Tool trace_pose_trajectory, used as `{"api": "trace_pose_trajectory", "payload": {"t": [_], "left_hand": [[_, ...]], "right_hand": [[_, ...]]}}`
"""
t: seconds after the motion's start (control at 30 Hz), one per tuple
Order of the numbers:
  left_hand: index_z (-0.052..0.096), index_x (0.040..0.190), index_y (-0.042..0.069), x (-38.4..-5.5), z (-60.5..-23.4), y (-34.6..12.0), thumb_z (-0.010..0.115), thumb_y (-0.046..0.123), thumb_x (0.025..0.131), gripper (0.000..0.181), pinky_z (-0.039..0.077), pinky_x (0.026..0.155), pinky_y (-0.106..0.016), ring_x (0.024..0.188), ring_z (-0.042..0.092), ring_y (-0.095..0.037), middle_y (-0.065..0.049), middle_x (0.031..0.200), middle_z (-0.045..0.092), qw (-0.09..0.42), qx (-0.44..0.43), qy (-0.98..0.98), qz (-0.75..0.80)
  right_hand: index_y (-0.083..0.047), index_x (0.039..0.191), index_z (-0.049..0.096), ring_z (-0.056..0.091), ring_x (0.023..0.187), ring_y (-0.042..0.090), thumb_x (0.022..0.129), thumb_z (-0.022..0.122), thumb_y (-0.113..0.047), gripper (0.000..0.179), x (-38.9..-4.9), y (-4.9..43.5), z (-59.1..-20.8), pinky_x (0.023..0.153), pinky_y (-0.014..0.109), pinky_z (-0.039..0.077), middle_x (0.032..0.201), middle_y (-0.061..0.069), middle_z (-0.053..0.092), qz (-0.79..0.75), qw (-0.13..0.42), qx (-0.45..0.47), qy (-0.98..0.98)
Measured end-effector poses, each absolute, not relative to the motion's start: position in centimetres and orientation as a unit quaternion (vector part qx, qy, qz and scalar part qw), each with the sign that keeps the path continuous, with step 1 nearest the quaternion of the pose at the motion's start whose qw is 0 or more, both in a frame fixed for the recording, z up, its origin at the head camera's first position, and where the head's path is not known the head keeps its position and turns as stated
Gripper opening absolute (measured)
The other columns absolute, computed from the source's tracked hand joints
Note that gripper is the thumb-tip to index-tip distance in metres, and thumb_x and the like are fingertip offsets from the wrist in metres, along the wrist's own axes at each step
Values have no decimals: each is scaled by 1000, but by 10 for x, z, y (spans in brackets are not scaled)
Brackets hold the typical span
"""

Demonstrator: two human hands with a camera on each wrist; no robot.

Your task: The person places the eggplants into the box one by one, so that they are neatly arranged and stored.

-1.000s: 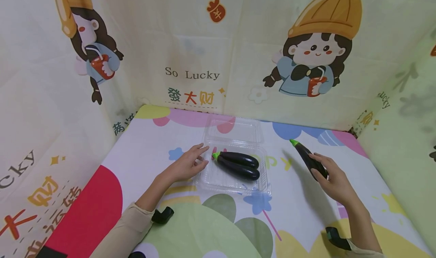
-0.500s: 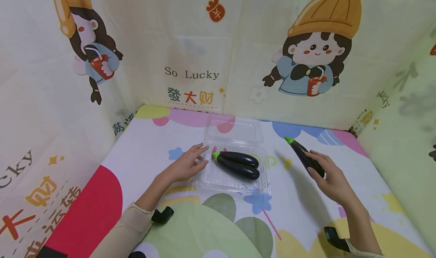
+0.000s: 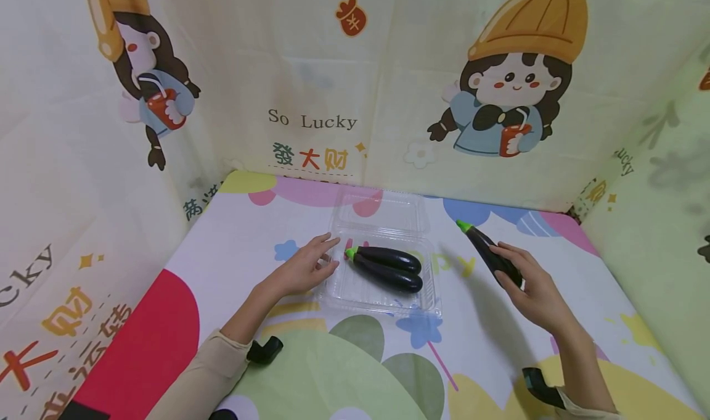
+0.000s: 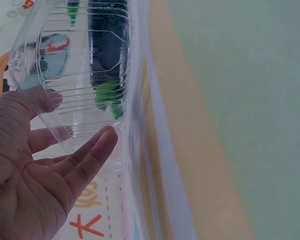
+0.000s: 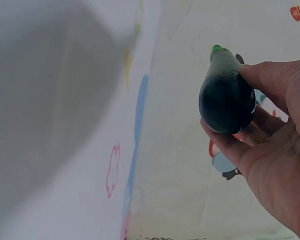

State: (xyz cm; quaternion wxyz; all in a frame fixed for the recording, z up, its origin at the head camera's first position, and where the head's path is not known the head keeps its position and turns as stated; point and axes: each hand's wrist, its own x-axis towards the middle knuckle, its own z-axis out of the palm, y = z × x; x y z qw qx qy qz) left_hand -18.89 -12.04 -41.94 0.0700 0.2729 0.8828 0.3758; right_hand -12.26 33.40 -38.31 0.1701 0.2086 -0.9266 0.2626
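My right hand [image 3: 535, 293] grips a dark purple eggplant [image 3: 485, 250] by its thick end, to the right of a clear plastic clamshell box [image 3: 333, 293]. The eggplant's green stem tip points away and to the left; its shadow falls on the tabletop. In the right wrist view, thumb and fingers [image 5: 270, 80] close around its rounded end. Two more eggplants [image 3: 388, 278] lie side by side in the box, green stems to the left. My left hand [image 3: 305, 266] is at the box's left side, fingers loosely extended; the left wrist view shows fingertips [image 4: 107, 137] against its ribbed wall.
The box's open lid [image 3: 383, 210] lies back toward the rear wall. A printed cloth [image 3: 288, 370] covers the table. Patterned fabric walls [image 3: 399, 99] stand at the back, left and right. Black wrist mounts [image 3: 265, 350] sit by both sleeves.
My right hand has moved slightly left toward the box, carrying the eggplant with it. The left hand, the box and its two eggplants have stayed in place.
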Motion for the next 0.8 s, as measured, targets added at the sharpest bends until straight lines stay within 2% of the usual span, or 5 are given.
{"api": "trace_pose_trajectory", "payload": {"t": [0.07, 0.13, 0.4, 0.6, 0.8], "left_hand": [[40, 154, -3, -189, -420, -120, 59, 19, 103, 59, 59, 89, -41, 110, 69, -27, -31, 161, 27, 70, 275, 881, 378], [40, 154, -3, -189, -420, -120, 59, 19, 103, 59, 59, 88, -40, 110, 69, -27, -31, 161, 27, 71, 275, 881, 378], [40, 154, -4, -189, -421, -120, 60, 18, 103, 59, 59, 87, -38, 108, 69, -26, -31, 161, 27, 70, 276, 882, 376], [40, 155, -2, -190, -422, -121, 59, 20, 103, 59, 59, 87, -39, 108, 69, -25, -30, 162, 27, 70, 272, 883, 376], [40, 155, -2, -190, -422, -121, 59, 21, 104, 60, 59, 88, -40, 106, 69, -25, -29, 162, 27, 69, 274, 883, 375]], "right_hand": [[-6, 144, 56, 52, 121, 29, 96, 66, 2, 50, -123, 332, -383, 83, 3, 35, 147, 21, 51, 261, 168, 210, -927], [-6, 144, 56, 52, 120, 32, 96, 66, 2, 50, -124, 330, -384, 85, 3, 35, 147, 21, 51, 261, 168, 211, -927], [-5, 143, 57, 53, 121, 25, 93, 67, 7, 52, -127, 323, -387, 79, 9, 35, 144, 22, 53, 261, 177, 225, -922], [-4, 142, 57, 54, 121, 38, 91, 67, 9, 54, -130, 315, -387, 86, 6, 35, 143, 23, 53, 261, 174, 237, -919], [-5, 143, 57, 53, 122, 40, 91, 68, 9, 54, -132, 309, -387, 92, 4, 32, 144, 22, 54, 266, 169, 243, -918]]}}
